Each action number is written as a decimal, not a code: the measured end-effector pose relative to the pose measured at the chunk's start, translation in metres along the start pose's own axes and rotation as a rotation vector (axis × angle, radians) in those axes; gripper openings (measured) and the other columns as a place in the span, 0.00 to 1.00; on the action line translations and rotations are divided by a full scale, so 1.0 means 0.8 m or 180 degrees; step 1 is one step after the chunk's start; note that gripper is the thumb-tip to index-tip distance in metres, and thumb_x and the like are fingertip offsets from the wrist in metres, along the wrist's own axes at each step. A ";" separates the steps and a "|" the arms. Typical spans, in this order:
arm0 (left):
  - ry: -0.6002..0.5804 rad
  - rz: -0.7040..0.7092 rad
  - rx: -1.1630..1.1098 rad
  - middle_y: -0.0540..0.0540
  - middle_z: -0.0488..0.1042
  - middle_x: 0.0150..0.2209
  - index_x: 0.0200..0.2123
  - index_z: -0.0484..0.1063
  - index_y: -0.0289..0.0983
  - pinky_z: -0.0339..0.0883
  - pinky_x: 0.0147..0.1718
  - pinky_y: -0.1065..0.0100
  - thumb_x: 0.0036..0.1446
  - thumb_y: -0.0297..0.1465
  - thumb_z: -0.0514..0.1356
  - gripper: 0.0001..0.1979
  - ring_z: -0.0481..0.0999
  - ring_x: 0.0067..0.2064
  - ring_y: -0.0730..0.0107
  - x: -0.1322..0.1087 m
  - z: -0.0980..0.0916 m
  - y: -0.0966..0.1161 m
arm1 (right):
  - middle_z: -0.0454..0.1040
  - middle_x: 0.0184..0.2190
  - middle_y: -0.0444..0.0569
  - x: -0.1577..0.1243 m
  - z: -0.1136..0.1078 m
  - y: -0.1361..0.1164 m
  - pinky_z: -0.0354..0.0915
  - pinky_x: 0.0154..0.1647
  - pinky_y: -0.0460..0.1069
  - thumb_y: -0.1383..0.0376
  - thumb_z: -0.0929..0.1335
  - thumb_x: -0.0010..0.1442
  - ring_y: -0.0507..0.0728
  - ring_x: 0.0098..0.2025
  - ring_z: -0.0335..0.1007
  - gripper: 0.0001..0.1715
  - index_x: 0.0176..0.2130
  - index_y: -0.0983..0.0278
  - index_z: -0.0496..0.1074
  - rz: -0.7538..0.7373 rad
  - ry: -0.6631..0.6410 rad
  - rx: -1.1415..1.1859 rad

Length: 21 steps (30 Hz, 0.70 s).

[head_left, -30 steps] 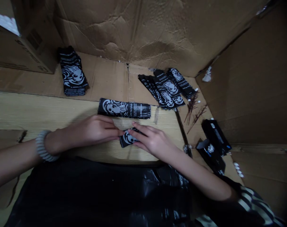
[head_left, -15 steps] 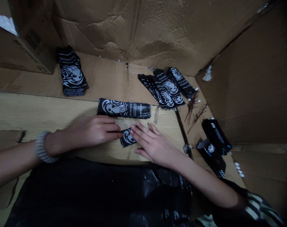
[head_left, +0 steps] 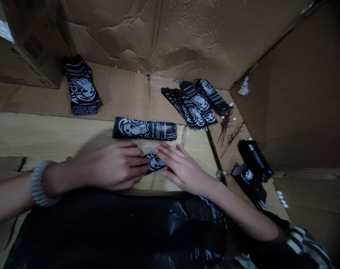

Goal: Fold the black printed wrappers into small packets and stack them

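Near field: a small black printed packet (head_left: 154, 163) with a white cartoon head on it lies flat on the counter (head_left: 46, 130), between both hands and tilted diagonally. Left hand (head_left: 116, 165), coiled bracelet (head_left: 43, 184) on the wrist: fingers together and extended, tips at the packet's left end. Right hand (head_left: 184, 168), striped sleeve (head_left: 307, 243) further up the arm: fingers slightly spread, tips on or just over the packet's right end. Both hands are narrow around it, palms down. Real grip or just contact: cannot tell.

Nearer the body, below both hands: a crumpled black plastic bag (head_left: 116, 231).

Just past the fingertips: a long black printed strip (head_left: 144, 129), lying crosswise, not touching the hands.

Further out, beyond the left hand: a stack of black printed packets (head_left: 82, 86). Beyond the right hand: a fanned pile of the same packets (head_left: 191, 106). Right of the right hand: thin reddish-brown bristles (head_left: 228, 134), two black packets (head_left: 254, 160) with blue edging, and small white bits (head_left: 282, 200).

Far end: a creased cardboard wall (head_left: 164, 33) closes off the counter.
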State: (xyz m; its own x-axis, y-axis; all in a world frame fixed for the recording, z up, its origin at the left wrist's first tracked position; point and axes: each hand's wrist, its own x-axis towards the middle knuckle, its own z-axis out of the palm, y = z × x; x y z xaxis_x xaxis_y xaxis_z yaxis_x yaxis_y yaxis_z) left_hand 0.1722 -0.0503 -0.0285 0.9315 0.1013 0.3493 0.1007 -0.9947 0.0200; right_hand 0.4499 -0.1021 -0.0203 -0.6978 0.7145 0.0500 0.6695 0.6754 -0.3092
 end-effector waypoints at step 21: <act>-0.0307 -0.0108 -0.0378 0.49 0.85 0.54 0.57 0.80 0.43 0.66 0.58 0.55 0.66 0.31 0.57 0.19 0.79 0.56 0.53 -0.015 -0.012 -0.014 | 0.68 0.25 0.37 0.089 -0.059 0.059 0.58 0.32 0.47 0.67 0.73 0.63 0.49 0.28 0.61 0.05 0.39 0.65 0.74 0.0528 -0.2025 0.2376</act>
State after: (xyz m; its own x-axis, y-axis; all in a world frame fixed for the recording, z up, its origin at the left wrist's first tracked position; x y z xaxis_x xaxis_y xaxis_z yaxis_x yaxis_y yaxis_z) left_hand 0.1565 -0.0408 -0.0242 0.9581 0.1304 0.2551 0.0960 -0.9851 0.1429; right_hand 0.4438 -0.0108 0.0136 -0.7627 0.4113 -0.4991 0.5915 0.1317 -0.7955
